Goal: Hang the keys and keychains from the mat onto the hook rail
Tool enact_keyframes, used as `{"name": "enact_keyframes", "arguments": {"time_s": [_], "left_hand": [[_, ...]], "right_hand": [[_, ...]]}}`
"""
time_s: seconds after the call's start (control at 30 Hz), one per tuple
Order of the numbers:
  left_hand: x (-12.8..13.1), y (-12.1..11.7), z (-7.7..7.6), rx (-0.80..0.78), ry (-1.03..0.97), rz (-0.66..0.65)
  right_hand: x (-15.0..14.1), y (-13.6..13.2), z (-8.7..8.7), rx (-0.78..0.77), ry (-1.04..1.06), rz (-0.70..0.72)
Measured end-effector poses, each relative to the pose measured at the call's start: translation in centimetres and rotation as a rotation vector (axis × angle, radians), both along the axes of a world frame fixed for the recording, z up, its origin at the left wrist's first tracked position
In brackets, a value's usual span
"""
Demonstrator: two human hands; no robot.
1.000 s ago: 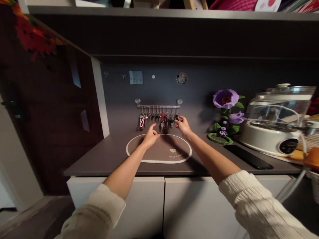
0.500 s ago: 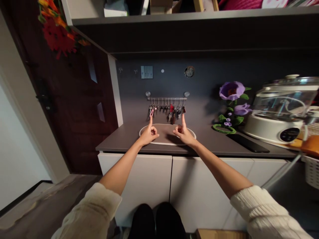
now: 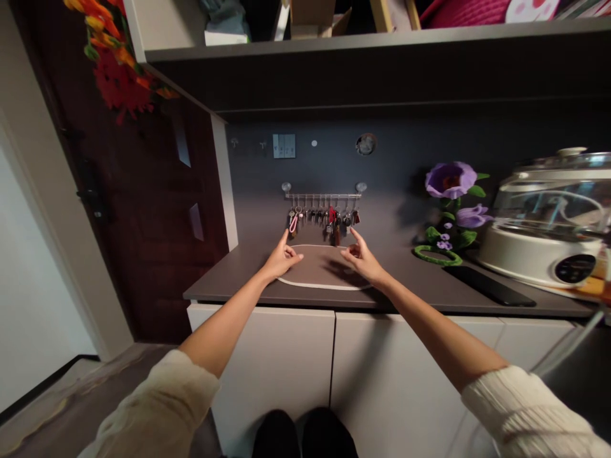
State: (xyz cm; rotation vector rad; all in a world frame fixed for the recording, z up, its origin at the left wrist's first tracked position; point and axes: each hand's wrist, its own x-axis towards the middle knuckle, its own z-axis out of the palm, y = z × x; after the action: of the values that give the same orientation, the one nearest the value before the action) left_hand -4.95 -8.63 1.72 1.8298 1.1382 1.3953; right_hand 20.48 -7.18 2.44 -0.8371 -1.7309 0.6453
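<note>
My left hand [image 3: 282,259] hovers over the left end of a brown oval mat [image 3: 319,264] with a pale rim. Its index finger points up and the thumb stands off to the side, while the other fingers are bent. Over the mat's right end, my right hand [image 3: 365,259] also holds nothing. Its index finger slants up and leftward, with the thumb apart from it. Behind the hands, several keys [image 3: 329,217] and a pink loop [image 3: 293,224] hang from a hook rail [image 3: 323,196] on the wall. Neither hand visibly touches them.
A black phone [image 3: 489,286] lies on the dark counter [image 3: 224,280]. Beside it are purple felt flowers [image 3: 451,180] and a white appliance with a clear upper part [image 3: 548,235]. A shelf [image 3: 372,43] overhangs the counter; a dark red door [image 3: 157,254] is at left.
Both thumbs have moved away from the curled fingers, loosening the hands. The right index finger now leans left instead of pointing straight up. The scene sits slightly lower in view.
</note>
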Motion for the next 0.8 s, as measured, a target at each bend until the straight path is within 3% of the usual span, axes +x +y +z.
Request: {"name": "enact_keyframes", "arguments": {"time_s": [0.2,0.37,0.47,0.57,0.7,0.8], "left_hand": [[-0.8,6.9,3.3,-0.046,0.048,0.302],[-0.5,12.6,5.4,-0.036,0.049,0.422],[0.2,15.0,5.9,-0.032,-0.073,0.382],[1.2,16.7,5.8,-0.056,-0.234,0.249],[2.8,17.9,5.2,-0.050,-0.413,0.112],[4.0,18.2,4.9,-0.137,-0.615,0.053]], "right_hand": [[3.7,7.2,3.2,-0.069,0.057,-0.317],[5.0,12.2,5.2,-0.169,0.082,-0.403],[4.6,14.4,5.5,-0.198,0.134,-0.379],[3.3,15.7,5.2,-0.229,0.217,-0.342],[0.7,16.4,4.5,-0.260,0.323,-0.236],[-1.2,16.9,4.0,-0.283,0.398,-0.163]]}}
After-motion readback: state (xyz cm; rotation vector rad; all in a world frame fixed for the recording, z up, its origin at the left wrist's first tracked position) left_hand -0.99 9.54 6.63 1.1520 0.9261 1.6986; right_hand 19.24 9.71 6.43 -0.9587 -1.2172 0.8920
